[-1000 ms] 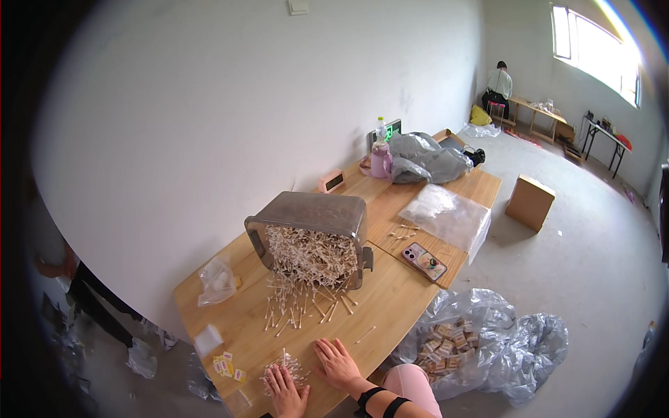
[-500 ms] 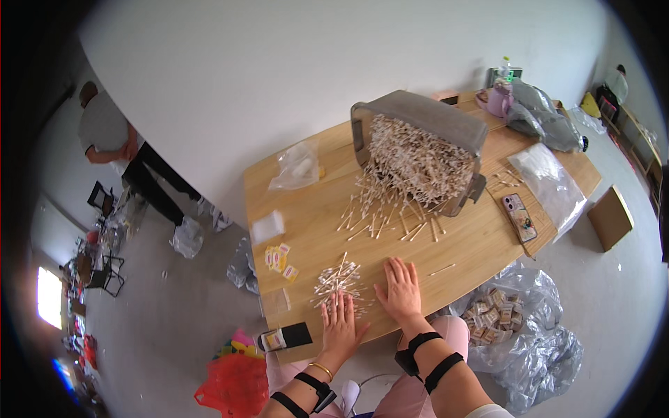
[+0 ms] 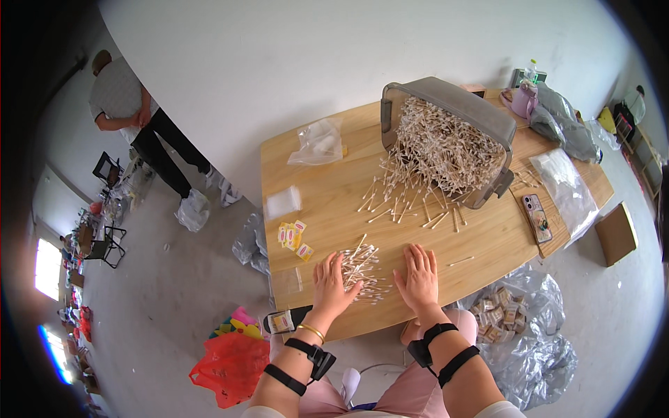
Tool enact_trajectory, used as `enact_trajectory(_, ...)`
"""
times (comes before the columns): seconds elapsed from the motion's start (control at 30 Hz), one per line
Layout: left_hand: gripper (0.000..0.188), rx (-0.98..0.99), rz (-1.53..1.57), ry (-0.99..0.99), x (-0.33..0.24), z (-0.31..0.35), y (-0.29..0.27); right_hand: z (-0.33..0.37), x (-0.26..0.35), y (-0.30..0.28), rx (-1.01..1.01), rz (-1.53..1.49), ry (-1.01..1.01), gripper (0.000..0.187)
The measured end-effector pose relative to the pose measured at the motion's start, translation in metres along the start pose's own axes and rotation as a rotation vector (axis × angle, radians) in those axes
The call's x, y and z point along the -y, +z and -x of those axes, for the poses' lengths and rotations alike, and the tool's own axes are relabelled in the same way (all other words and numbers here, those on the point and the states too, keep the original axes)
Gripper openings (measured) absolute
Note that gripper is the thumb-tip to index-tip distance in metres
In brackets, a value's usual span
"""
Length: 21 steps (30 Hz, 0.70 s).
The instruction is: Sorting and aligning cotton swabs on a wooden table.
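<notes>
A standing person in a grey top and dark trousers [image 3: 118, 90] appears at far left, above a crumpled red plastic bag [image 3: 230, 369]. Small yellow-and-white rectangular cards [image 3: 290, 235] lie on a pale wooden table [image 3: 327, 198]. The worker's left hand [image 3: 332, 287], open with fingers slightly curved, touches the left side of a heap of white-tipped, thin-stemmed cotton swabs [image 3: 364, 268]. The right hand [image 3: 419, 279] lies open, palm down, just right of the heap. Behind, a grey plastic bin [image 3: 463, 97] on its side spills more swabs [image 3: 446, 150]; 1 loose swab [image 3: 461, 261] lies near a phone in a patterned case [image 3: 536, 217].
</notes>
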State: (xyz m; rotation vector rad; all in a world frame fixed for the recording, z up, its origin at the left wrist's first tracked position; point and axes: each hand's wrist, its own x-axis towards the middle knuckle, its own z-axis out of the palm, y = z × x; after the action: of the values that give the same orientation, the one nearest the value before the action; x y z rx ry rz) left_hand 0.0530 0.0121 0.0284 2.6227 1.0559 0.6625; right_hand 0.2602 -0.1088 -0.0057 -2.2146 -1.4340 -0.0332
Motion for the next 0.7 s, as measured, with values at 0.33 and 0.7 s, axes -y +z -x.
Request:
enact_trajectory(0.33,0.061,0.094,0.043,0.089,0.006,-0.004,0.003,0.000,-0.001,-0.001,-0.001,0.006,0.002,0.064)
enact_trajectory(0.7,0.034,0.104,0.132,-0.112,0.023,-0.062,0.052,-0.001,0.000,0.000,0.011,0.001,0.003,0.063)
